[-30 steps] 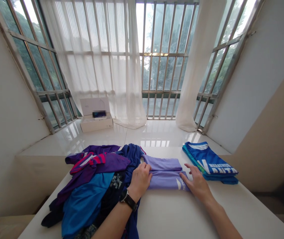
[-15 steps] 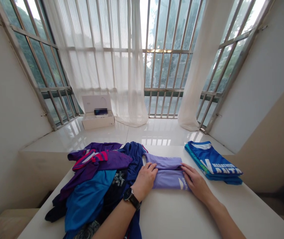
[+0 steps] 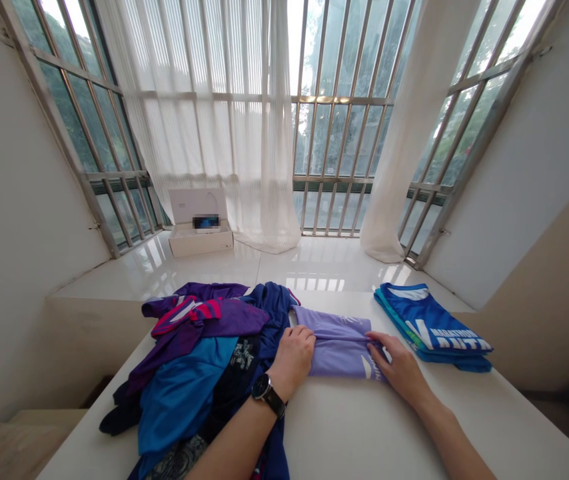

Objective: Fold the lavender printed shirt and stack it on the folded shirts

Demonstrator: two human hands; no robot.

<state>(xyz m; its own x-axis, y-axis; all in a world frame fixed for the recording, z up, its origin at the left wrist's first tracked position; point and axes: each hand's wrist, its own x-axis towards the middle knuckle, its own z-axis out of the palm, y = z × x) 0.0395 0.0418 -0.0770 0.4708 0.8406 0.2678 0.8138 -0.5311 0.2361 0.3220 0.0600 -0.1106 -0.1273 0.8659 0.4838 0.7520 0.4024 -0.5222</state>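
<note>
Left: the clothes heap (image 3: 179,387) blocks a low sideways pass beside the left hand (image 3: 293,357).
Right: the folded stack (image 3: 434,330) leaves a narrow gap beside the lavender garment (image 3: 342,357), partly filled by the right hand (image 3: 398,363).
Front: open surface (image 3: 349,433) between the forearms.

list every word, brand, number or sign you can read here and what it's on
"MARATHON": folded blue shirt
Larger white letters below it: cut off at the fold, not surely readable
White letters on the lilac cloth: partly covered by the right hand, not fully readable
Small marks on the white box: too small
Watch dial: too small
No numbers readable
</note>
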